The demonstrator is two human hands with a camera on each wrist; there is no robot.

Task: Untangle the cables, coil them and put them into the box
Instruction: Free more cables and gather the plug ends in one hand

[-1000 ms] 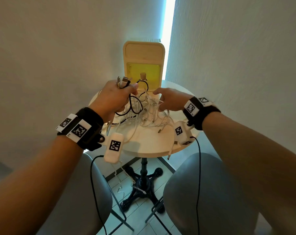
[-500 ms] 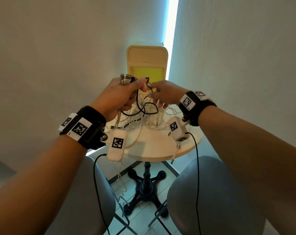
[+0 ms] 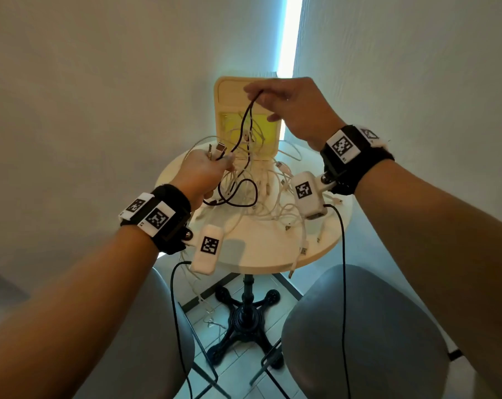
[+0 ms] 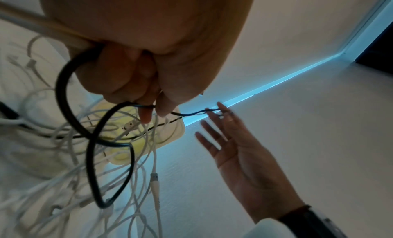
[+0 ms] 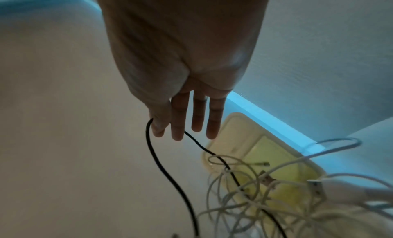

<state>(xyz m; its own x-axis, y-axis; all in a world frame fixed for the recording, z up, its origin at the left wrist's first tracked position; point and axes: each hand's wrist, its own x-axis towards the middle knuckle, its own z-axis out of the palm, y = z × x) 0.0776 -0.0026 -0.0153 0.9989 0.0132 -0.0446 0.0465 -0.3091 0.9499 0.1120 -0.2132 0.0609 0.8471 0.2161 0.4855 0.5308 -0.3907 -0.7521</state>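
Note:
A black cable (image 3: 241, 133) runs from my left hand (image 3: 218, 161) up to my right hand (image 3: 258, 95), and its slack loops over a tangle of white cables (image 3: 273, 203) on the round table (image 3: 258, 254). My left hand grips the black cable (image 4: 63, 90) together with a few plug ends, fingers curled. My right hand (image 5: 157, 129) is raised in front of the box lid and pinches the black cable (image 5: 161, 171) between thumb and index finger, the other fingers straight. The open cream box (image 3: 235, 90) with a yellow inside stands at the table's far edge, with white cables trailing before it.
Two grey chair seats (image 3: 359, 326) (image 3: 146, 326) flank the table's black pedestal base (image 3: 245, 309). A white cable (image 3: 198, 292) hangs off the table's near edge toward the tiled floor. Walls meet in a corner close behind the box.
My right hand has taken the black cable near my left hand and lifted it high in front of the box lid. My left hand has dropped slightly, still gripping the plug ends.

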